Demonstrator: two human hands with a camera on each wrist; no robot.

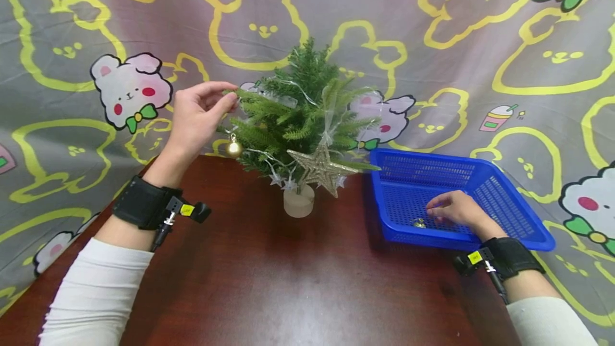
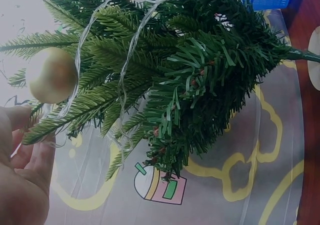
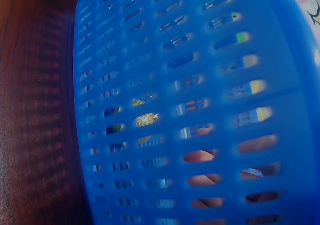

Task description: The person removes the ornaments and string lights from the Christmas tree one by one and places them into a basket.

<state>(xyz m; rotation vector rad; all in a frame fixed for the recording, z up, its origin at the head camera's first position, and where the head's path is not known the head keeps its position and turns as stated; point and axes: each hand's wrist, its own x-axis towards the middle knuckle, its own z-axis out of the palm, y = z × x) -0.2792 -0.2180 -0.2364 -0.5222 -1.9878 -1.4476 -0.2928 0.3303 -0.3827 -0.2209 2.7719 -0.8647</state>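
Note:
A small artificial Christmas tree (image 1: 288, 105) stands upright on a pale round base (image 1: 299, 202). My left hand (image 1: 197, 116) pinches the tip of a left-side branch (image 2: 75, 110) between thumb and fingers. Just below these fingers, a gold ball ornament (image 1: 234, 147) hangs; it shows close to the hand in the left wrist view. My right hand (image 1: 458, 210) is inside the blue basket (image 1: 418, 236), fingers loosely bent and nothing visible between them. Beside its fingertips lies a small gold ornament (image 1: 419, 223), glimpsed through the basket's slots in the right wrist view.
A glittery gold star (image 1: 323, 170) hangs on the tree's front. Clear wire (image 2: 125, 60) with star-shaped lights (image 1: 290, 185) winds through the branches. Behind the brown table (image 1: 269, 282) hangs a grey patterned cloth (image 1: 158, 25). The basket's raised rim surrounds the right hand.

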